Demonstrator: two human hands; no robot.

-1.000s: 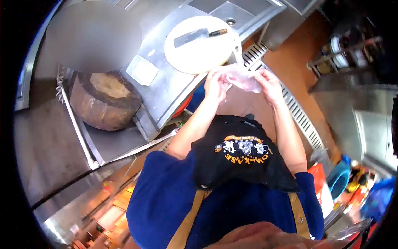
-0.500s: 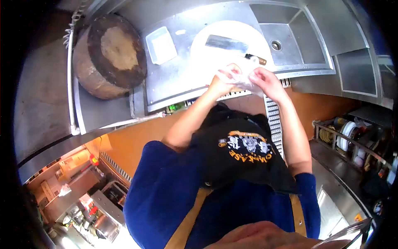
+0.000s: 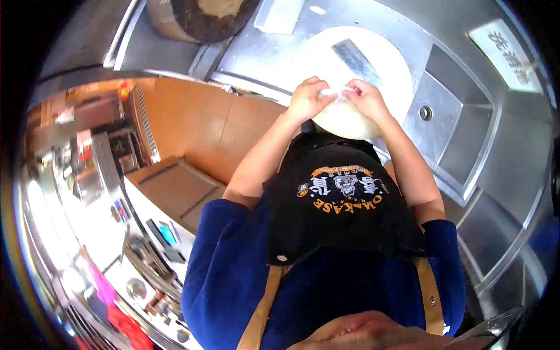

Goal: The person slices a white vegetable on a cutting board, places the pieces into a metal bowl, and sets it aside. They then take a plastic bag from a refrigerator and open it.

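Observation:
My left hand point(image 3: 309, 100) pinches one side of a thin, clear sheet of plastic point(image 3: 339, 91), possibly a bag or glove; its exact kind is not plain. The other side is held in the closed fingers of my right hand point(image 3: 367, 100). Both hands are close together over a round white cutting board point(image 3: 394, 61). On the board, just beyond my right hand, lies a cleaver point(image 3: 353, 57) with a broad grey blade. My right hand hides its handle.
A metal sink point(image 3: 452, 111) with a drain is right of the board. At the back left stand a thick round wooden block point(image 3: 204, 23) and a white plastic tub point(image 3: 279, 14) on the steel counter point(image 3: 256, 55). A sign point(image 3: 504, 55) hangs at right.
My view has turned, so the counter and sink appear shifted and tilted. My hands have drawn nearer each other, and the plastic between them looks more bunched up.

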